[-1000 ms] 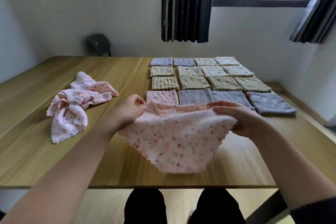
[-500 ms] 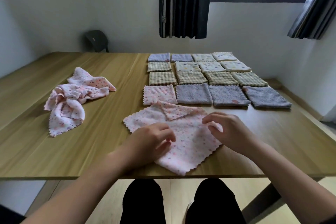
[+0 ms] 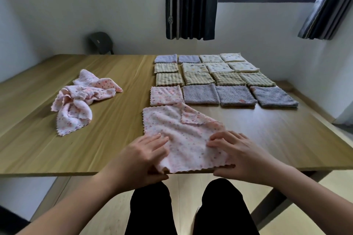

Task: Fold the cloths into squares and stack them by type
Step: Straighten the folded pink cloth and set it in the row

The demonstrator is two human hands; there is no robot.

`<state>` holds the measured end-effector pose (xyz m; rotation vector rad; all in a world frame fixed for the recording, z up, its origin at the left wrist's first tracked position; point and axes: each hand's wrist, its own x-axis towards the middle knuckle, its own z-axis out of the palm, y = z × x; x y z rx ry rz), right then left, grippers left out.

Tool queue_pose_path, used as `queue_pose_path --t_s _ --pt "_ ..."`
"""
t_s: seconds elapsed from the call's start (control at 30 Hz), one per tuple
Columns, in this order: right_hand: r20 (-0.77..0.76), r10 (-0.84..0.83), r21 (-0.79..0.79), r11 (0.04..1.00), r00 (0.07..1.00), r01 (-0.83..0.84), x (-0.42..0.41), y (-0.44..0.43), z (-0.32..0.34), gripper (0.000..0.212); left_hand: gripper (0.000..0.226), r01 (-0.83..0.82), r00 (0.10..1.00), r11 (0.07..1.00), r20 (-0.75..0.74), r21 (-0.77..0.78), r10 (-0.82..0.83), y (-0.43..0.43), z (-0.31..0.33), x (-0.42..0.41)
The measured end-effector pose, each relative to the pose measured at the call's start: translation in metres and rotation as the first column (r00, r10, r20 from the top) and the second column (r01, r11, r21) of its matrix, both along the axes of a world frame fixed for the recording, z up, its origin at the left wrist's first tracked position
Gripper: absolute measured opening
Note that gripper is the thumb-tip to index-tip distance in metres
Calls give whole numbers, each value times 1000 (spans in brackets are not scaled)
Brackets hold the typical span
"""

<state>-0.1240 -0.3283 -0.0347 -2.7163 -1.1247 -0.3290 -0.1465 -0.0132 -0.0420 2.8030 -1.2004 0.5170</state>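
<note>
Body check: left hand (image 3: 145, 155) and right hand (image 3: 240, 155) bare, both forearms bare all the way to the frame edge. Nails look short and plain, focus too soft for more. Only clothing clearly in view: black trousers (image 3: 150, 210), uniform matte black, one dark column per leg, fabric detail lost in shadow. Small pale patch (image 3: 198, 209) low between the legs, could be footwear, can't tell. Dark area (image 3: 9, 223) in the lower-left corner might be a sleeve, can't tell either.
</note>
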Motion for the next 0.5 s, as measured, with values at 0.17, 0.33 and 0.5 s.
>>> queue_pose_path --t_s 0.17,0.33,0.5 --pt "61 105 -6 994 993 -105 -10 -7 -1 51 35 30 990 980 144 -196 -2 6 7 -14" --pt "17 153 197 968 988 -154 -15 -7 6 21 21 -41 999 908 8 -417 49 17 6 -15" --pt "-9 177 195 966 984 -172 -13 -5 5 19 11 -37 999 908 -40 -416 22 21 3 -13"
